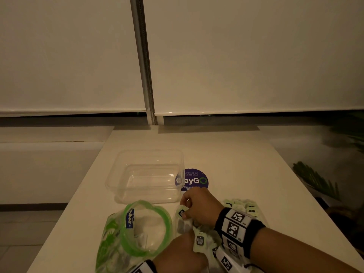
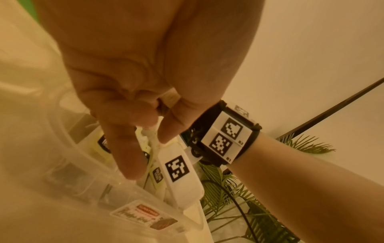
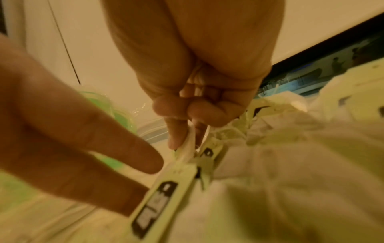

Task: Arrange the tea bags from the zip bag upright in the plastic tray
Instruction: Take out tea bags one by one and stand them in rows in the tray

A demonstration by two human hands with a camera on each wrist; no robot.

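The right hand [image 1: 199,205] pinches a tea bag [image 1: 184,221] by its top, so the bag hangs long axis upright, tag uppermost, just off the pale bench [image 1: 236,164]. The left hand [image 1: 177,255], nearer and lower, pinches a bag from the loose heap of tea bags [image 1: 244,206] spread under both wrists. Left of the right hand the zip bag [image 1: 141,229] lies mouth open; beyond it sits the clear plastic tray [image 1: 145,174], beside a purple sticker [image 1: 195,180]. Drawn blinds [image 1: 236,56] fill the dim room's far side.
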